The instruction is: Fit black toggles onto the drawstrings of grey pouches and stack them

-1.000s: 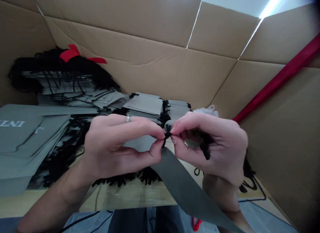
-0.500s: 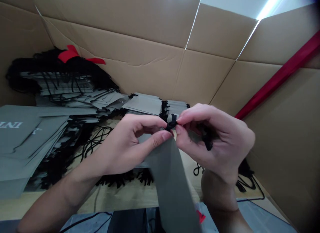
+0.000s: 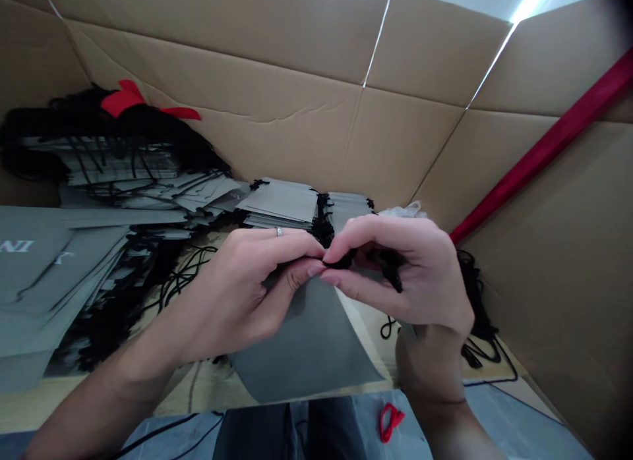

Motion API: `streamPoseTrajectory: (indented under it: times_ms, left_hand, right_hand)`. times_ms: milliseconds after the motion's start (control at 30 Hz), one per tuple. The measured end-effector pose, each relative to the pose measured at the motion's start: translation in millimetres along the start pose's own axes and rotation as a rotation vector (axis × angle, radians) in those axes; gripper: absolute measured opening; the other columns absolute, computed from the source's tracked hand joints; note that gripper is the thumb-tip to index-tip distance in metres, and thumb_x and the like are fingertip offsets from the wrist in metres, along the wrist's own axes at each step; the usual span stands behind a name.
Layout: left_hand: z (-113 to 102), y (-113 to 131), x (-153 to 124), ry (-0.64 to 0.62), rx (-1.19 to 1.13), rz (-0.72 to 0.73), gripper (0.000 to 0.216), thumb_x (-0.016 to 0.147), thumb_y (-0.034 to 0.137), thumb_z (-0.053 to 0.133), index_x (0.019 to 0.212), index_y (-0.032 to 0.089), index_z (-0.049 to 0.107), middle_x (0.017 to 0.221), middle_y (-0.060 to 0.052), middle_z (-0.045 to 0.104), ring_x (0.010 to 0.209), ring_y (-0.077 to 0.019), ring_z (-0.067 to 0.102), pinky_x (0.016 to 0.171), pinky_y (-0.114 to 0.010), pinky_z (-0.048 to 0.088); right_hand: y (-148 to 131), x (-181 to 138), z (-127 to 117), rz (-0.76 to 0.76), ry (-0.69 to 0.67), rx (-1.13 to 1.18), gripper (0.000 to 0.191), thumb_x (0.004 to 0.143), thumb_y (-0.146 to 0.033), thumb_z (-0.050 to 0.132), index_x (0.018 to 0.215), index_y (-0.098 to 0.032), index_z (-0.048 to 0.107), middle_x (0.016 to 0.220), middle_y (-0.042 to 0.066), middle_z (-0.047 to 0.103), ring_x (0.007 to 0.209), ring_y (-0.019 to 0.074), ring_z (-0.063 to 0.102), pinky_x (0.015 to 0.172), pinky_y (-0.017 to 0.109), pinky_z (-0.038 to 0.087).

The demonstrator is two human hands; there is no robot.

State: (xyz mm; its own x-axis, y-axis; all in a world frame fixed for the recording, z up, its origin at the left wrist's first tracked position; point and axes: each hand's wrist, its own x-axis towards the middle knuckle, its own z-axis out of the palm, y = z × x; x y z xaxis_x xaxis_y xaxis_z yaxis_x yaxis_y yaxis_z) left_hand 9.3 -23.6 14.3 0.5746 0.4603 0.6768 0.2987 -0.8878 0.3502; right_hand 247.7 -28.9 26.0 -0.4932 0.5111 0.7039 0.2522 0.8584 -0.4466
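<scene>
Both hands meet at the top edge of a flat grey paper piece that looks like a bag [image 3: 311,348]. My left hand [image 3: 257,282] is closed, thumb and forefinger pinching at that edge, where a black cord [image 3: 339,261] passes. From the other side my right hand [image 3: 405,275] pinches the same cord, its fingertips touching those of the left. A bunched dark part of the cord [image 3: 392,269] shows inside the curl of the right hand. The exact shape of the cord between the fingertips is hidden.
Stacks of grey bags [image 3: 49,269] with black cords fill the left, and smaller stacks [image 3: 281,200] stand behind the hands. A bundle of black cords [image 3: 477,302] lies at right. Cardboard walls [image 3: 297,104] enclose the table. A red tie [image 3: 390,422] lies below the table edge.
My right hand has moved left and its fingertips now meet the left ones, covering most of the cord. The grey bag has swung round and shows its broad face.
</scene>
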Motion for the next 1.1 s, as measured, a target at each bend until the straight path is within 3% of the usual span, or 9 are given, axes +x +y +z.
streamPoseTrajectory:
  times_ms: [200,400,567,767,967,1100]
  left_hand:
    - [-4,-7,-1,-0.036,-0.054,0.052,0.023,0.108,0.006,0.056,0.095,0.020,0.069,0.079,0.003,0.066,0.070,-0.0093,0.056,0.066,-0.023,0.044]
    - [-15,-11,-5,-0.156,-0.339,0.078,0.022,0.103,0.006,0.064,0.094,0.025,0.070,0.075,0.004,0.065,0.061,-0.0108,0.054,0.059,-0.024,0.044]
    - [-19,-6,-4,-0.157,-0.120,-0.013,0.025,0.109,0.016,0.061,0.085,0.021,0.064,0.066,0.004,0.054,0.057,-0.0102,0.044,0.055,-0.026,0.035]
    - [-9,-4,-1,-0.098,-0.030,-0.075,0.025,0.114,0.021,0.056,0.095,0.019,0.072,0.077,0.004,0.068,0.064,-0.0079,0.054,0.063,-0.022,0.041]
    - [-8,-2,-1,-0.043,0.051,-0.075,0.026,0.114,0.022,0.055,0.096,0.019,0.074,0.075,0.005,0.069,0.063,-0.0077,0.056,0.061,-0.023,0.042]
    - [-3,-2,-2,-0.005,0.039,-0.115,0.015,0.112,0.026,0.064,0.106,0.021,0.077,0.082,0.005,0.076,0.067,-0.0082,0.064,0.063,-0.022,0.047]
  right_hand:
    - [0,-4,-1,0.076,0.060,0.049,0.013,0.091,-0.013,0.089,0.094,-0.023,0.080,0.076,-0.006,0.071,0.055,0.0058,0.049,0.050,0.022,0.045]
    - [2,-1,-1,0.106,0.017,0.301,0.018,0.083,-0.007,0.094,0.088,-0.019,0.082,0.068,-0.008,0.065,0.052,0.0037,0.048,0.044,0.017,0.038]
    - [2,2,-2,0.172,0.029,0.244,0.012,0.091,-0.013,0.092,0.094,-0.020,0.082,0.075,-0.005,0.073,0.059,0.0069,0.060,0.051,0.019,0.048]
    - [1,-1,-5,0.196,0.046,0.261,0.032,0.083,-0.018,0.103,0.108,-0.024,0.085,0.096,-0.002,0.081,0.071,0.0107,0.069,0.058,0.022,0.056]
    - [0,-1,-9,0.271,0.172,0.140,0.022,0.084,-0.023,0.104,0.096,-0.027,0.085,0.078,-0.004,0.077,0.063,0.0120,0.064,0.054,0.026,0.052]
    - [-2,0,-5,0.246,0.197,0.100,0.017,0.090,-0.016,0.097,0.091,-0.028,0.086,0.081,-0.004,0.081,0.067,0.0140,0.070,0.058,0.029,0.055]
